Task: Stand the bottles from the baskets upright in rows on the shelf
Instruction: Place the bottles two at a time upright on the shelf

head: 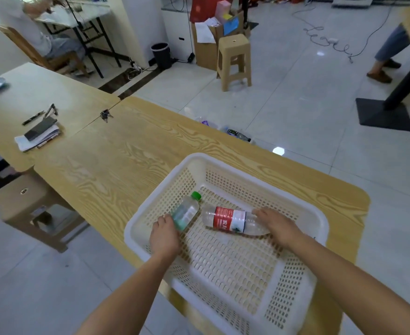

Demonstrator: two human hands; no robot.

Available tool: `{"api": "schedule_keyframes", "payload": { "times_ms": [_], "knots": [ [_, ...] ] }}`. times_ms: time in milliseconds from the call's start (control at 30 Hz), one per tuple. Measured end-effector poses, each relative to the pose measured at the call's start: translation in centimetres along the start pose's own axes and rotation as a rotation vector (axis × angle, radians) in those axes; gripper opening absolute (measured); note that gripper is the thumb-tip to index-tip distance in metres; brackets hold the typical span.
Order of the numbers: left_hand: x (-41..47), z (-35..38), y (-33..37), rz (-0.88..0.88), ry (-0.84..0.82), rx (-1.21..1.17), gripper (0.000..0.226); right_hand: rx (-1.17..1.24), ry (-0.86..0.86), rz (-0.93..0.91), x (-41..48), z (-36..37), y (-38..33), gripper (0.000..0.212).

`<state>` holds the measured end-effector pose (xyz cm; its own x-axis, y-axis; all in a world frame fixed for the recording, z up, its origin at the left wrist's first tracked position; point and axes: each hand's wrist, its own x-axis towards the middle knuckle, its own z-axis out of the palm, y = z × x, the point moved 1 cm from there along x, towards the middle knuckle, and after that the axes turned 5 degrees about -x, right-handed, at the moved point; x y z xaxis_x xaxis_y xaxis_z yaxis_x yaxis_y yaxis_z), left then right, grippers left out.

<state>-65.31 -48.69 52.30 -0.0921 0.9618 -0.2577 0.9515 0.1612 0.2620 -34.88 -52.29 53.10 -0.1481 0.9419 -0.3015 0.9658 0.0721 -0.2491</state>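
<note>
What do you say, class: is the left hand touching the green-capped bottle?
Touching. In the head view the left hand grips the lower end of the green-capped bottle, no gap visible.

This is a plain office or workroom, not a home. The long wood-grain tabletop [131, 146] carries a phone [39, 129] on a stack of papers [24, 143], pens [33, 118] and a bunch of keys [106, 115] toward its far left end. Beyond the tabletop, the glossy tiled floor [295, 117] has loose cables [324, 37], a plastic stool [234, 61], cardboard boxes [207, 49] stuffed with papers and a dark waste bin [161, 55]. Past its far left end a person [30, 27] sits at a folding table [78, 15]
</note>
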Motion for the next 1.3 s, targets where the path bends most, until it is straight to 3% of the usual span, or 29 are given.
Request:
{"api": "schedule_keyframes", "payload": {
  "times_ms": [67, 133, 267, 333, 467, 567, 633, 667, 733, 800, 867, 967, 1067, 1167, 1233, 1300],
  "knots": [
    [0.0, 0.0, 0.0, 0.016, 0.008, -0.003, 0.046, -0.115, -0.093, -0.034, -0.7, -0.7, 0.7, 0.042],
    [0.1, 0.1, -0.1, 0.046, 0.015, 0.004, 0.05, -0.266, -0.064, -0.03, -1.2, -0.3, 1.0, 0.04],
    [0.2, 0.3, 0.2, 0.116, -0.025, -0.059, 0.055, -0.183, 0.102, 0.19, -3.2, 1.8, -1.4, 0.037],
    [0.2, 0.4, 0.6, 0.099, -0.078, -0.194, 0.052, -0.038, 0.203, 0.438, -4.1, 3.0, -3.9, 0.038],
    [0.8, 1.0, 1.0, 0.08, -0.226, -0.338, 0.054, 0.408, 0.405, 1.012, -6.0, 4.5, -9.1, 0.038],
    [1.7, 1.4, 0.6, 0.091, -0.327, -0.317, 0.063, 0.904, 0.422, 1.379, -6.2, 6.2, -11.6, 0.076],
    [2.1, 1.7, 0.6, 0.109, -0.412, -0.284, 0.072, 1.461, 0.401, 1.491, -4.8, 8.2, -13.0, 0.093],
    [2.2, 1.7, 0.6, 0.128, -0.442, -0.263, 0.075, 1.716, 0.402, 1.455, -4.1, 9.2, -13.7, 0.09],
    [2.3, 1.5, 0.7, 0.145, -0.483, -0.234, 0.079, 1.865, 0.441, 1.458, -2.7, 11.0, -14.9, 0.076],
    [2.7, 1.4, 0.4, 0.147, -0.546, -0.236, 0.081, 1.742, 0.516, 1.495, -2.3, 10.0, -16.1, 0.06],
    [3.6, 1.3, -0.2, 0.115, -0.646, -0.321, 0.078, 1.707, 0.567, 1.396, -2.2, 9.2, -16.1, 0.045],
    [4.9, 1.8, -1.5, 0.057, -0.759, -0.477, 0.07, 1.679, 0.339, 1.143, -3.2, 8.2, -15.6, 0.033],
    [6.2, 3.5, -2.4, 0.047, -0.781, -0.53, 0.062, 1.33, 0.144, 1.055, -4.0, 7.6, -15.0, 0.044],
    [4.4, 0.3, -0.9, 0.105, -0.851, -0.599, 0.052, 0.818, 0.068, 1.109, -3.9, 6.7, -14.8, 0.057],
    [3.7, -0.2, -0.4, 0.13, -0.884, -0.599, 0.048, 0.765, 0.056, 1.166, -3.8, 6.4, -14.5, 0.065],
    [3.3, 0.0, -0.2, 0.175, -0.886, -0.508, 0.059, 0.852, 0.061, 1.236, -3.8, 6.2, -14.1, 0.062]
  ]
}}
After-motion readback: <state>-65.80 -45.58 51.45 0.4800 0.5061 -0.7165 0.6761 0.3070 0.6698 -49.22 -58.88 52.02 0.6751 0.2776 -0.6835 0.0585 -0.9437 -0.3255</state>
